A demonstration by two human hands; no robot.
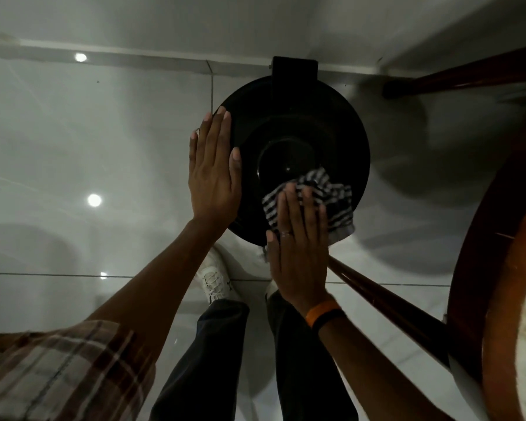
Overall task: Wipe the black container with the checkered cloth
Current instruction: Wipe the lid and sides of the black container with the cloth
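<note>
The black container (pixel 301 123), round with a domed lid and a square hinge block at its far side, stands on the floor below me. My left hand (pixel 214 171) lies flat against its left rim, fingers straight and together. My right hand (pixel 299 250) presses the black-and-white checkered cloth (pixel 331 196) onto the near right part of the lid, palm flat on the cloth. The cloth is bunched, and one corner hangs over the rim.
Glossy white floor tiles (pixel 88 132) surround the container, with a white wall base behind it. A round wooden table (pixel 498 268) stands at the right, its legs (pixel 386 299) reaching toward the container. My white shoe (pixel 214 284) and dark trouser legs are just below the container.
</note>
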